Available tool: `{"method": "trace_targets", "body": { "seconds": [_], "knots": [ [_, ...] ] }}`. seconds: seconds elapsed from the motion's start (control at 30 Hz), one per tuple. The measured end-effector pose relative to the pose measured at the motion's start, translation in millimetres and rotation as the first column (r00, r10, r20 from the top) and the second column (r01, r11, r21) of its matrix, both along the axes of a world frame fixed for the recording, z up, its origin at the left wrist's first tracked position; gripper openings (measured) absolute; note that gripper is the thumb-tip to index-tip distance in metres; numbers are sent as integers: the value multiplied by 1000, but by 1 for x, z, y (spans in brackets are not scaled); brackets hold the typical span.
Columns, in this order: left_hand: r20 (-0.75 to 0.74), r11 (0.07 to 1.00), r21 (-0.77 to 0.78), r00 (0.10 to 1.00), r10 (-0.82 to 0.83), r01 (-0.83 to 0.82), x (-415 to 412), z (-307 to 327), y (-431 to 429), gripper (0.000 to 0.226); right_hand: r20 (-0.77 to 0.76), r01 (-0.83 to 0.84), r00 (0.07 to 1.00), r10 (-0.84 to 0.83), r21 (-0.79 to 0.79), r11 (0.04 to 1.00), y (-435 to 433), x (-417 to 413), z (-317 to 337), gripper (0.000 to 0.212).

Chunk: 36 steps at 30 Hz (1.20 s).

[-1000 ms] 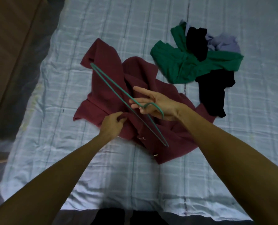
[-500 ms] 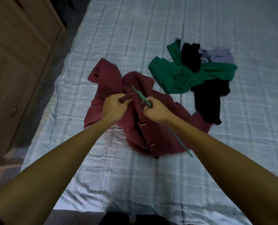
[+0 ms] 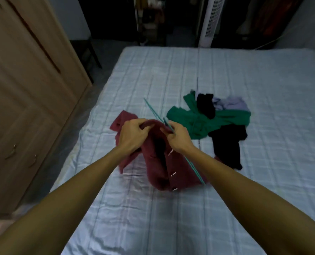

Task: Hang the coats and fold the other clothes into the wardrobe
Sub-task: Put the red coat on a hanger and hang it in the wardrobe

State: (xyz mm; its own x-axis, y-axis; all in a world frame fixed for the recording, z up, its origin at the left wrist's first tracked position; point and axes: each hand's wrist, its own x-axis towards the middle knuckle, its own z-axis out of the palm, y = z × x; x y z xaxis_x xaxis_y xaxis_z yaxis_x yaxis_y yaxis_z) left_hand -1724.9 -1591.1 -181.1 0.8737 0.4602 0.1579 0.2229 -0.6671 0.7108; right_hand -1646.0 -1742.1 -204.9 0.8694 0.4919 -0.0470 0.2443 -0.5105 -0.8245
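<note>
Far left of both grips stands the wardrobe (image 3: 24,107), its doors closed, so its inside is hidden. The left hand (image 3: 132,135) curls its fingers round the collar of the maroon coat (image 3: 158,168), which hangs from both grips down onto the bed (image 3: 171,218). The right hand (image 3: 178,138) pinches the collar's other side together with a teal hanger (image 3: 153,109), whose wire juts beyond and behind that grip. Right of it lie a green garment (image 3: 199,122), black garment (image 3: 226,144) and lilac garment (image 3: 232,104).

Both arms are extended forward. Left hand (image 3: 132,135) is curled on the coat (image 3: 158,173), right hand (image 3: 179,138) on the hanger (image 3: 193,168).
</note>
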Motion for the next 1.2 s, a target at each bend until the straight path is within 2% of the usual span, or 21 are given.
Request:
{"method": "trace_targets", "body": {
  "seconds": [0.17,0.33,0.4,0.5,0.6,0.73,0.9,1.03,1.2],
  "knots": [
    [149,1000,-15,989,-2,4,6,62,12,18,183,26,983,-25,-4,1000,0,15,83,11],
    [287,1000,-3,958,-7,8,15,131,24,31,293,101,946,-135,128,987,7,14,174,17],
    [330,1000,-8,944,-1,3,21,156,30,29,319,108,934,-161,177,978,11,12,209,11],
    [337,998,57,940,-58,41,26,178,36,26,395,104,898,-193,236,966,20,10,255,10],
    [252,988,121,960,-119,91,28,173,41,16,409,108,883,-231,302,947,27,6,285,10],
    [102,979,37,974,-201,198,21,135,35,24,371,134,890,-263,338,932,30,3,303,10],
    [51,989,-113,994,-92,97,15,116,59,20,416,242,833,-365,320,916,4,4,302,7],
    [120,961,-233,985,-126,151,30,150,92,19,416,368,774,-477,318,874,-29,6,295,19],
    [268,938,-204,937,-222,281,38,206,92,24,306,447,755,-580,408,796,-52,7,290,6]
  ]
}}
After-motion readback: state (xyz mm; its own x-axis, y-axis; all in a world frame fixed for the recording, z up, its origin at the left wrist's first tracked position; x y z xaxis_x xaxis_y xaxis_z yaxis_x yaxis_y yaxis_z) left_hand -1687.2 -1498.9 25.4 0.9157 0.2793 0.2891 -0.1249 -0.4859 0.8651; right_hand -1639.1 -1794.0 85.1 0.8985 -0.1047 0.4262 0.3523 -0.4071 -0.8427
